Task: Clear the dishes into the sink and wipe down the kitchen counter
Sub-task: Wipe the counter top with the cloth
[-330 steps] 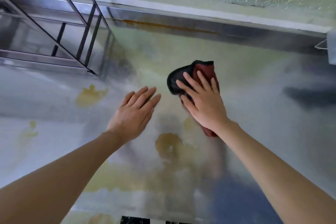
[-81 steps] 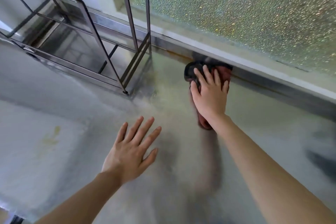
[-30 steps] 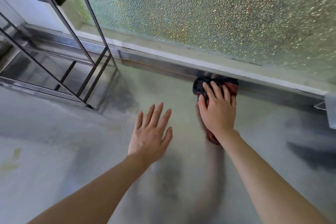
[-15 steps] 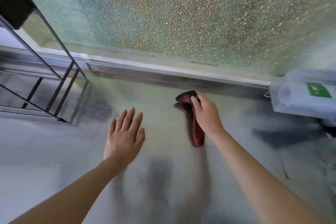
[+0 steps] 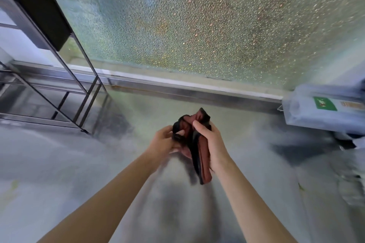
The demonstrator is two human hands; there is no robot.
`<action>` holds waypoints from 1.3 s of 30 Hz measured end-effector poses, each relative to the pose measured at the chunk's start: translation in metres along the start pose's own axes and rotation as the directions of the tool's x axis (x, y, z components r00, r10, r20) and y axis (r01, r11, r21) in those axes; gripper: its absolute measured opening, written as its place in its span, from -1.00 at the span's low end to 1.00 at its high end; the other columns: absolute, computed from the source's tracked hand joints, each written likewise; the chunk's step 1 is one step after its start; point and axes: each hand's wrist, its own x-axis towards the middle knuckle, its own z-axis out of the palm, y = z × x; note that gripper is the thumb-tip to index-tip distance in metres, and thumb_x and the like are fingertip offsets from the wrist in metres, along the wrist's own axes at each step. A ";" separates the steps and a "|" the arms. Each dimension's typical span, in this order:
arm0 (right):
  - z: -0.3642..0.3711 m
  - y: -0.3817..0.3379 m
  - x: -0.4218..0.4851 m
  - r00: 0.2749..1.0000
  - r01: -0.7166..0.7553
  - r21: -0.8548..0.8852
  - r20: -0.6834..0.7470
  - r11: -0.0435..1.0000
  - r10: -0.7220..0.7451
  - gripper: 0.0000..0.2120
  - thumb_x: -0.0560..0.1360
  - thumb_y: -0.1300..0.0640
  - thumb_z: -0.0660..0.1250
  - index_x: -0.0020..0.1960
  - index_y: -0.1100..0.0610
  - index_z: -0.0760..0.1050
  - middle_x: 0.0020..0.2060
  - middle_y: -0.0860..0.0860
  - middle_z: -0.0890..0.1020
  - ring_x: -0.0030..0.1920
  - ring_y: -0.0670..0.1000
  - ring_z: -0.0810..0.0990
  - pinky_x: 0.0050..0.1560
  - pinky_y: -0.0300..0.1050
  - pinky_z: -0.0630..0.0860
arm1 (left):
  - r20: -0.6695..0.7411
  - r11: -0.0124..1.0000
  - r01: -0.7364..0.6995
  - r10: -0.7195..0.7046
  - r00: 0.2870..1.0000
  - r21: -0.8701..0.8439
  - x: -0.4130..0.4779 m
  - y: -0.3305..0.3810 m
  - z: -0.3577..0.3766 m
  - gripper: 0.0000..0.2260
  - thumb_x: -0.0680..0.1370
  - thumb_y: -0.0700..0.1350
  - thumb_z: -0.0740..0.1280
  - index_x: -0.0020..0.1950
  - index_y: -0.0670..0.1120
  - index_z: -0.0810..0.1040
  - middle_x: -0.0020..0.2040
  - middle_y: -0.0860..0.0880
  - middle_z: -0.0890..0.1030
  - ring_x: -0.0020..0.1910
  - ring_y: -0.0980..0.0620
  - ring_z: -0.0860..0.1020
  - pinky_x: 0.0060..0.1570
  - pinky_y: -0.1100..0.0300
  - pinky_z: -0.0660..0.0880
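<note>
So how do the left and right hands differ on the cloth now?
The right hand wraps the bunched middle of the cloth; the left hand only pinches its black edge. The hanging tail drops beneath the right hand, not the left hand. Both hold the same cloth.

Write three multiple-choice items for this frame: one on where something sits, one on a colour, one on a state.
1. Where is the package with the green label?
A) far right, by the window
B) far left
C) front centre
2. What colour is the cloth mainly?
A) yellow
B) dark red with black edging
C) white
3. How is the cloth?
A) spread flat
B) hanging from a hook
C) bunched up, gripped by both hands
Key: 1 A, it lies at the right edge below the window; 2 B, red folds show black trim; 3 C, left hand and right hand both grip it.
</note>
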 end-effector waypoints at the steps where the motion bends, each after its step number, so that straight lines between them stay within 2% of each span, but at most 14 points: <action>1: 0.000 -0.002 0.001 0.999 0.034 -0.108 -0.030 0.994 -0.037 -0.73 0.45 0.21 0.38 0.12 0.26 0.51 -0.01 0.28 0.63 -0.02 0.25 0.62 -0.03 0.16 0.57 | -0.067 1.000 -0.019 0.020 0.998 0.009 0.001 0.001 -0.005 -0.89 0.52 -0.27 0.30 0.04 -0.24 0.48 -0.20 -0.13 0.57 -0.40 0.12 0.58 -0.35 0.30 0.55; 4: -0.008 -0.003 0.005 0.979 0.137 -0.498 -0.062 0.856 -0.193 -0.89 0.40 0.38 0.37 -0.12 0.22 0.54 -0.25 0.12 0.60 -0.19 0.03 0.57 -0.16 -0.16 0.48 | -0.162 0.967 -0.107 0.147 0.976 0.231 0.003 0.002 -0.023 -0.88 0.48 -0.37 0.31 -0.11 -0.18 0.46 -0.28 -0.05 0.50 -0.37 0.06 0.52 -0.41 0.38 0.45; 10: -0.029 0.000 0.017 0.908 0.297 -0.734 0.020 0.610 -0.418 -0.87 0.38 0.41 0.34 -0.21 0.20 0.54 -0.27 0.03 0.58 -0.19 -0.05 0.51 -0.11 -0.24 0.39 | -0.238 0.785 -0.264 0.458 0.856 0.561 0.007 0.002 -0.036 -0.80 0.42 -0.37 0.34 -0.22 -0.06 0.49 -0.23 0.02 0.47 -0.25 0.06 0.45 -0.24 0.44 0.34; 13: -0.051 0.003 0.015 0.818 0.410 -0.885 0.250 0.222 -0.518 -0.83 0.33 0.44 0.37 -0.22 0.20 0.61 -0.17 0.01 0.64 -0.08 0.11 0.53 0.01 -0.27 0.36 | -0.028 0.559 -0.419 0.622 0.783 0.716 -0.008 -0.008 -0.035 -0.91 0.41 -0.21 0.28 -0.18 -0.08 0.57 -0.15 0.10 0.44 -0.22 0.17 0.45 -0.21 0.41 0.36; 15: -0.074 0.013 0.005 0.768 0.469 -0.877 0.463 -0.103 -0.443 -0.74 0.26 0.51 0.32 -0.28 0.18 0.62 -0.11 0.03 0.68 -0.05 0.23 0.57 0.05 -0.08 0.45 | 0.224 0.306 -0.480 0.601 0.767 0.822 -0.019 -0.026 -0.039 -0.80 0.37 -0.09 0.20 -0.15 -0.04 0.60 -0.04 0.08 0.45 -0.16 0.12 0.47 -0.19 0.29 0.41; 16: -0.086 0.018 0.000 0.773 0.480 -0.863 0.501 -0.158 -0.388 -0.67 0.24 0.54 0.26 -0.27 0.17 0.63 -0.06 0.03 0.68 0.00 0.26 0.58 0.07 0.02 0.48 | 0.339 0.175 -0.519 0.578 0.742 0.836 -0.021 -0.037 -0.043 -0.79 0.33 -0.14 0.22 -0.14 -0.03 0.61 0.00 0.07 0.44 -0.12 0.07 0.48 -0.14 0.24 0.43; 18: -0.101 0.023 -0.013 0.854 0.406 -0.914 0.385 -0.012 -0.350 -0.51 0.27 0.59 0.14 -0.16 0.14 0.67 0.03 -0.02 0.65 0.16 0.23 0.52 0.19 0.09 0.43 | 0.465 0.058 -0.575 0.526 0.712 0.816 -0.023 -0.056 -0.052 -0.68 0.25 -0.26 0.23 -0.09 -0.02 0.62 0.03 0.07 0.43 -0.05 0.03 0.46 0.00 0.14 0.40; 20: -0.098 0.021 -0.021 0.887 0.283 -0.945 0.194 0.161 -0.418 -0.52 0.35 0.54 0.10 -0.05 0.14 0.66 0.08 -0.04 0.61 0.24 0.14 0.45 0.29 0.08 0.37 | 0.421 0.112 -0.546 0.517 0.746 0.831 -0.027 -0.060 -0.058 -0.64 0.28 -0.22 0.16 -0.01 -0.03 0.59 0.07 0.02 0.47 -0.01 0.01 0.44 0.09 0.19 0.35; 23: -0.056 0.035 -0.027 0.742 0.343 -0.937 0.310 -0.060 -0.594 -0.66 0.48 0.23 0.10 0.11 0.15 0.58 0.19 0.08 0.57 0.24 0.14 0.44 0.29 0.10 0.37 | 0.244 0.161 -0.390 0.554 0.796 0.907 -0.029 -0.049 -0.063 -0.67 0.42 -0.10 0.12 0.08 -0.04 0.58 0.13 -0.08 0.53 0.05 -0.06 0.43 0.13 0.15 0.32; 26: -0.014 0.079 -0.018 0.853 0.258 -0.942 0.327 -0.216 -0.406 -0.57 0.55 -0.16 0.05 0.32 -0.04 0.42 0.37 0.06 0.43 0.36 0.26 0.34 0.30 0.22 0.32 | 0.113 0.067 -0.171 0.513 0.851 0.983 -0.016 -0.048 -0.070 -0.61 0.49 -0.04 0.09 0.28 -0.05 0.45 0.31 -0.11 0.44 0.26 -0.06 0.30 0.29 0.10 0.21; 29: -0.010 0.090 0.020 0.892 0.104 -0.935 0.238 -0.339 -0.385 -0.55 0.56 -0.20 -0.02 0.40 -0.13 0.31 0.45 0.02 0.31 0.42 0.29 0.24 0.26 0.35 0.34 | 0.001 0.033 -0.016 0.415 0.910 0.999 0.004 -0.059 -0.084 -0.51 0.55 0.09 -0.08 0.48 0.04 0.18 0.51 -0.04 0.15 0.50 -0.03 0.04 0.43 -0.06 0.04; 33: -0.042 0.039 0.090 0.837 -0.114 -0.988 -0.039 -0.103 -0.546 -0.57 0.60 -0.11 0.04 0.45 -0.12 0.23 0.53 0.10 0.02 0.49 0.25 -0.02 0.41 0.28 0.01 | -0.019 0.044 0.001 0.412 0.911 0.999 0.022 -0.068 -0.093 -0.47 0.53 0.15 -0.20 0.50 0.12 0.05 0.53 0.03 0.04 0.50 0.03 -0.08 0.43 -0.07 -0.06; 36: -0.039 0.024 0.125 0.737 -0.260 -0.965 -0.223 0.037 -0.637 -0.58 0.57 -0.05 0.11 0.41 -0.01 0.31 0.47 0.24 0.12 0.46 0.32 0.03 0.40 0.32 0.04 | -0.016 0.012 0.012 0.431 0.902 1.000 0.025 -0.074 -0.094 -0.51 0.56 0.13 -0.15 0.50 0.13 0.02 0.52 0.05 0.02 0.49 0.06 -0.10 0.42 -0.07 -0.08; 39: 0.000 0.044 0.130 0.763 -0.083 -0.986 0.029 -0.143 -0.646 -0.61 0.53 -0.03 0.13 0.31 0.05 0.41 0.35 0.26 0.34 0.40 0.34 0.20 0.33 0.33 0.21 | -0.010 0.005 0.008 0.443 0.896 1.000 0.026 -0.077 -0.096 -0.52 0.57 0.12 -0.14 0.50 0.13 0.00 0.52 0.05 -0.01 0.49 0.06 -0.11 0.41 -0.06 -0.12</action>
